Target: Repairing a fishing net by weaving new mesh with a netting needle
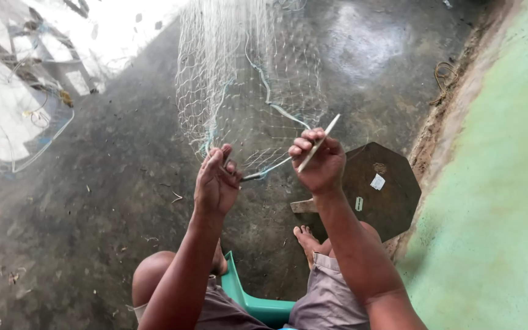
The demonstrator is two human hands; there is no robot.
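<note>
net held taut between two hands, needle raised

head view: the left hand (pixel 216 182) is pinched shut on the lower edge of the net (pixel 245 79), thumb and fingers closed narrow over a bit of mesh and cord. it seems to hold that edge firm, so the meshes above it stay stretched and open. the net hangs just above and ahead of both hands, rising away from them to the top of the picture, pale and thin against the dark floor (pixel 93 201).

the right hand (pixel 320 164) is closed on a slim pale needle (pixel 319 143), held between thumb and curled fingers. its long axis runs on a slant: the upper tip points up and to the right, away from the left hand, and the lower end points down toward the gap between the hands. a blue-white cord (pixel 268 170) runs from the left hand's pinch across to the right hand, near taut, which would fit the needle being drawn away to pull it tight.

just beyond the right hand, on the floor, lies a dark eight-sided board (pixel 386 195). below the hands are the person's knees, a bare foot (pixel 305 239) and the green stool (pixel 258 302) they sit on. right of the right arm runs a green wall (pixel 502 201).
</note>
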